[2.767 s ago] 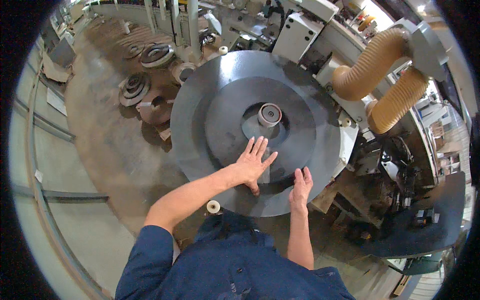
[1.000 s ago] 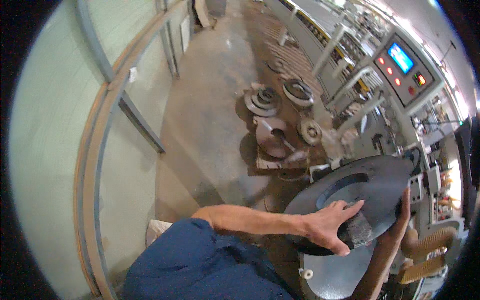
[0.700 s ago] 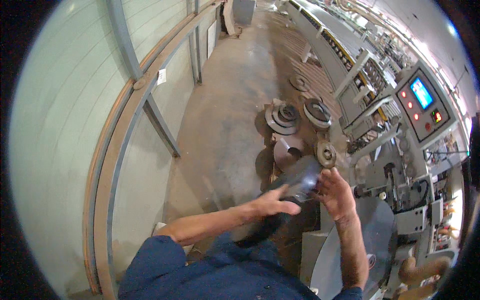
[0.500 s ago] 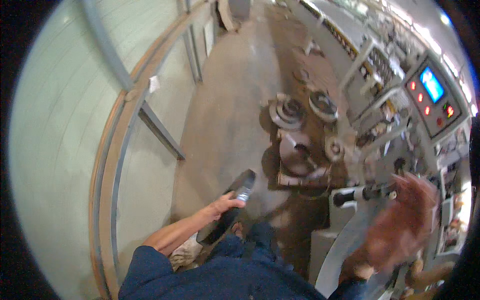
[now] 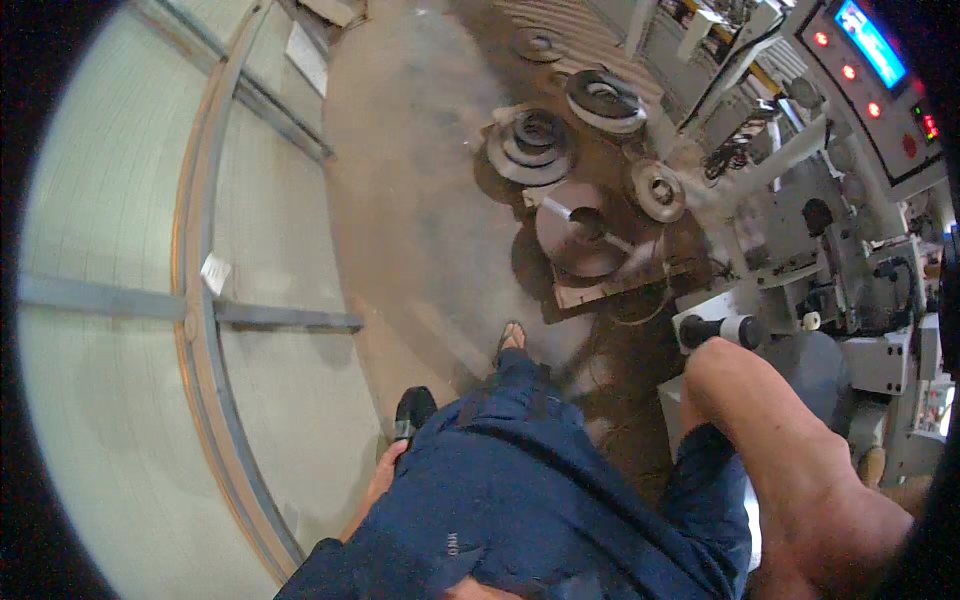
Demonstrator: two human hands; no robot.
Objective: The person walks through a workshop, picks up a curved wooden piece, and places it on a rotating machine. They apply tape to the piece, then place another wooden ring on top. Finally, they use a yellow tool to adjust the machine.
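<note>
My left hand (image 5: 388, 465) hangs low beside my left leg, its fingers closed round a black, rounded, flat-looking thing (image 5: 414, 408) with a pale band across it. My body hides the lower part of it, and I cannot make out its kind. On the right, my bare right arm (image 5: 765, 420) is bent, its elbow close to a black cylindrical handle with a pale ring (image 5: 722, 332) on the machine. The arm broadens toward the lower right edge, where the fingers of my right hand (image 5: 850, 545) do not show.
A grey machine with a lit control panel (image 5: 872, 85) stands on the right. On the floor ahead lie a stepped round metal part (image 5: 530, 160), a dark-topped disc (image 5: 605, 98), a brown disc (image 5: 570, 255) and a ring (image 5: 658, 190). A pale panelled wall (image 5: 100, 200) runs along the left.
My left hand has drawn back toward my leg with the black thing. My blurred right hand has left the handle area, and the arm is now bent. The view has shifted and turned.
</note>
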